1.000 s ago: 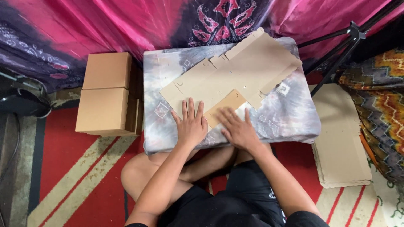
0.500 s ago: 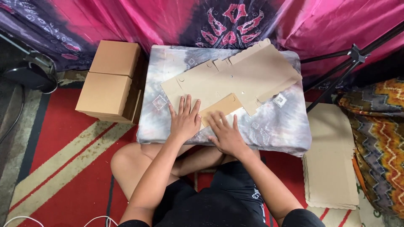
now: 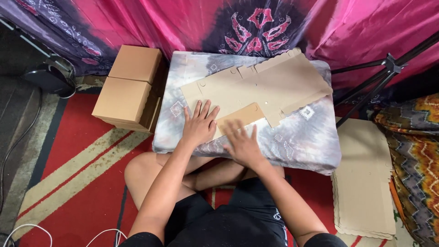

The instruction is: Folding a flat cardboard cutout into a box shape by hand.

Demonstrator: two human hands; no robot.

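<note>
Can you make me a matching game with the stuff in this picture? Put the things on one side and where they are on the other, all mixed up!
Things:
1. flat cardboard cutout
2. two closed boxes
3. stack of flat sheets
4. left hand

Places:
A. on the floor, right of the cushion
B. spread out on top of the cushion
C. on the floor, left of the cushion
D. pressing flat on the cardboard's near edge

Pairs: 1-B, 2-C, 3-A, 4-D
</note>
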